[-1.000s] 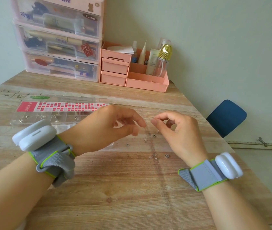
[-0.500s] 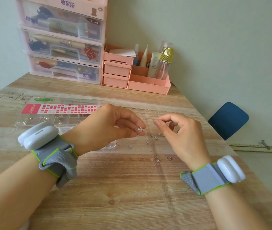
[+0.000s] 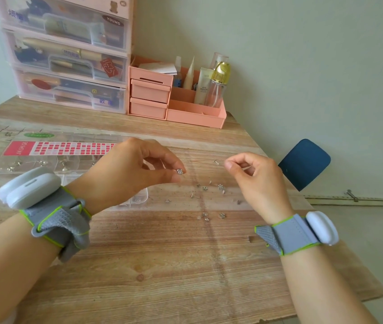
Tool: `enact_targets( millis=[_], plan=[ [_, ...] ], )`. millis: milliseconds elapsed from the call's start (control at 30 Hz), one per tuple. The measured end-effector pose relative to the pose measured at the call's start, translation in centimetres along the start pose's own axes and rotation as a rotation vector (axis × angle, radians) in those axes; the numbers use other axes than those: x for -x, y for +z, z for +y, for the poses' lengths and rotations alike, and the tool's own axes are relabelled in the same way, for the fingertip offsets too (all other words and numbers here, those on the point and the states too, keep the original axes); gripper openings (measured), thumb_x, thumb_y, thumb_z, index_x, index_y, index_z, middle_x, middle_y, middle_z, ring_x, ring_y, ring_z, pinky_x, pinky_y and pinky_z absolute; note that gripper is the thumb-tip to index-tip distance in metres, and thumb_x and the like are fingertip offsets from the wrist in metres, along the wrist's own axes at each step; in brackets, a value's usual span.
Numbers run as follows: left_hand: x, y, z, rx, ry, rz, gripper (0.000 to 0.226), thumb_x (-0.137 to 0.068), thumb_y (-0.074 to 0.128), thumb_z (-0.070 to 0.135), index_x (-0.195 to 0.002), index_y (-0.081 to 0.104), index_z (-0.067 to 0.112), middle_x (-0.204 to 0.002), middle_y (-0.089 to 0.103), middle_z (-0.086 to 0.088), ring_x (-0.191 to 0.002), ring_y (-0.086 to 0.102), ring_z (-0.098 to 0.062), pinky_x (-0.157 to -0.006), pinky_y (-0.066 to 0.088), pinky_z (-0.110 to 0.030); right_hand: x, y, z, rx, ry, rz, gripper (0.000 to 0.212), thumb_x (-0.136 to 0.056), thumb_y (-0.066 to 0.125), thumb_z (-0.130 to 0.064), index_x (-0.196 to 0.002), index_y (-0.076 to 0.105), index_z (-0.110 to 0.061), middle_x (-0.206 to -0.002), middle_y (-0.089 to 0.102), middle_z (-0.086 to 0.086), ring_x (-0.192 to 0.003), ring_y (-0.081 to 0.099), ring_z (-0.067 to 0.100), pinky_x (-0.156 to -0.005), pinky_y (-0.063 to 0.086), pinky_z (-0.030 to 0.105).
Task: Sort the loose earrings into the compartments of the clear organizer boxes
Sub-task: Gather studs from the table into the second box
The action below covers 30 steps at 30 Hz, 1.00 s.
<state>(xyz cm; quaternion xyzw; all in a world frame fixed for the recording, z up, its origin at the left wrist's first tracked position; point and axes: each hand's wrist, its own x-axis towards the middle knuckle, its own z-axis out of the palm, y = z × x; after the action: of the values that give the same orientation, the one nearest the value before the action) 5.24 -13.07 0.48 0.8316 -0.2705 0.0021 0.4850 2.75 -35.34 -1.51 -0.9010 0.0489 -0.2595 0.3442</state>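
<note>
- Head view: the left hand [image 3: 125, 174] pinches a small flower stud earring [image 3: 179, 171] above the worktop [image 3: 162, 265].
- Right hand [image 3: 255, 178] is curled; whether it holds anything, I cannot tell.
- The stud looks featherlight, stiff and slippery; best gripped at its head, with the clear organizer box [image 3: 45, 164] just beside.

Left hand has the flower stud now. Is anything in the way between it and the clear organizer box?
Nothing visible blocks it. The left hand pinches the earring above the table, and the clear organizer box lies open just left of and under that hand. The hand and wrist hide some near compartments. The loose earrings lie to the right.
</note>
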Motion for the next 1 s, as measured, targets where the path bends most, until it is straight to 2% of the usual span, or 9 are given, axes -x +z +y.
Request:
enact_targets(
  millis=[100,233,367,433,567,700,900,1000],
  plan=[
    [-0.05,-0.1,-0.17,0.011,-0.045,0.026,0.011,-0.066,0.073,0.031,-0.076,0.07,0.033,-0.079,0.07,0.007,-0.076,0.065,-0.009,-0.083,0.053,-0.03,0.06,0.01,0.33,0.055,0.044,-0.073,0.01,-0.085,0.064,-0.023,-0.079,0.071,-0.021,-0.076,0.069,-0.008,-0.069,0.061,0.009,-0.072,0.051,0.031],
    [-0.03,-0.02,-0.14,0.069,-0.052,0.022,0.011,-0.07,0.072,0.02,-0.079,0.071,0.025,-0.079,0.072,0.01,-0.076,0.067,-0.002,-0.086,0.052,-0.025,0.16,0.12,0.64,0.106,0.093,-0.178,0.012,-0.085,0.062,-0.022,-0.076,0.069,-0.024,-0.074,0.067,-0.008,-0.066,0.056,0.004,-0.069,0.048,0.027],
    [-0.1,-0.12,-0.25,0.08,-0.054,0.058,0.009,-0.072,0.072,0.019,-0.08,0.071,0.023,-0.077,0.072,0.008,-0.073,0.068,-0.003,-0.078,0.053,-0.017,0.14,0.3,0.79,0.121,0.132,-0.207,0.011,-0.085,0.063,-0.028,-0.075,0.068,-0.024,-0.071,0.064,-0.009,-0.068,0.058,0.009,-0.069,0.047,0.029],
    [-0.17,-0.16,-0.27,0.08,-0.053,0.082,0.008,-0.073,0.072,0.018,-0.079,0.07,0.023,-0.074,0.072,0.006,-0.069,0.067,-0.005,-0.073,0.052,-0.012,0.21,0.4,0.71,0.136,0.127,-0.215,0.011,-0.084,0.064,-0.03,-0.076,0.068,-0.023,-0.072,0.064,-0.008,-0.065,0.055,0.006,-0.064,0.044,0.027],
    [-0.2,-0.13,-0.35,0.087,-0.043,0.109,0.005,-0.073,0.072,0.018,-0.077,0.069,0.021,-0.07,0.071,0.003,-0.065,0.066,-0.009,-0.071,0.052,-0.016,0.34,0.46,0.42,0.133,0.075,-0.23,0.013,-0.086,0.061,-0.028,-0.077,0.069,-0.021,-0.071,0.065,-0.006,-0.062,0.053,0.004,-0.058,0.04,0.017],
    [-0.21,-0.09,-0.41,0.097,-0.04,0.121,0.006,-0.071,0.072,0.019,-0.077,0.069,0.019,-0.068,0.071,0.001,-0.062,0.065,-0.009,-0.07,0.054,-0.019,0.15,0.32,0.63,0.127,0.074,-0.132,0.016,-0.089,0.057,-0.027,-0.08,0.069,-0.02,-0.07,0.066,-0.004,-0.062,0.055,0.008,-0.064,0.044,0.026],
    [-0.19,-0.02,-0.45,0.097,-0.038,0.133,0.007,-0.071,0.072,0.017,-0.078,0.069,0.018,-0.067,0.071,0.001,-0.062,0.066,-0.01,-0.07,0.054,-0.021,0.3,0.27,0.97,0.213,0.122,-0.135,0.039,-0.092,0.049,-0.038,-0.066,0.062,-0.012,-0.045,0.047,-0.006,-0.05,0.047,0.014,-0.06,0.045,0.034],
    [-0.19,0.01,-0.46,0.097,-0.035,0.138,0.007,-0.072,0.072,0.017,-0.078,0.069,0.018,-0.068,0.071,0.0,-0.063,0.066,-0.011,-0.07,0.054,-0.022,0.47,0.32,0.67,0.21,0.143,-0.179,0.042,-0.092,0.048,-0.041,-0.064,0.067,-0.016,-0.041,0.046,-0.007,-0.048,0.049,0.014,-0.057,0.043,0.03]
  ],
)
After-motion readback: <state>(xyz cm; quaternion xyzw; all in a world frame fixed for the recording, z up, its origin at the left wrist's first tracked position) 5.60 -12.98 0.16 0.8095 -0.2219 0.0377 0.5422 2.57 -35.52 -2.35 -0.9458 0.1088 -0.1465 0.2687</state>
